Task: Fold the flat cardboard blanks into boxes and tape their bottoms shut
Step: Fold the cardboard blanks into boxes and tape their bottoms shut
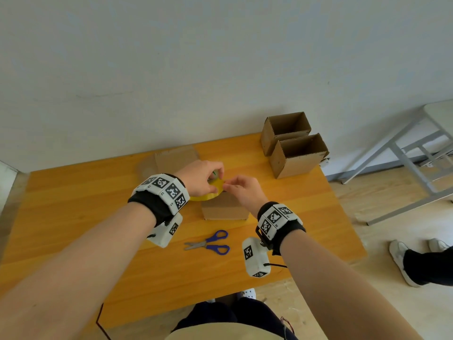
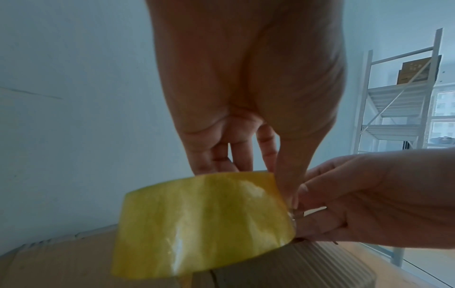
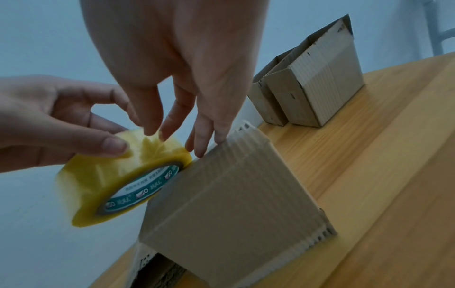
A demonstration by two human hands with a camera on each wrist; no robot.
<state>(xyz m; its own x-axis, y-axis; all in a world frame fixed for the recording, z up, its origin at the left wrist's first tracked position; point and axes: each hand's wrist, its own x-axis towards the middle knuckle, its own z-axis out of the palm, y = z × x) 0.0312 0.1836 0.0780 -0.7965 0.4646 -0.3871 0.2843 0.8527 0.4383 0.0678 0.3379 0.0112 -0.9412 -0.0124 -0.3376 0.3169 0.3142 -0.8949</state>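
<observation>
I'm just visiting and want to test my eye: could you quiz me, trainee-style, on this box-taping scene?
1. True or false: the scissors are in a hand.
2. How many open-topped finished boxes stand at the table's far right corner?
3. Which hand grips the yellow tape roll: A left hand, B right hand?

Key: 1 false, they lie on the table. 2 two. 3 A.

Head view bright, evenly lit, edges bowed. Wrist views dim, bluish, strongly distorted; glare on tape roll (image 2: 204,224).
</observation>
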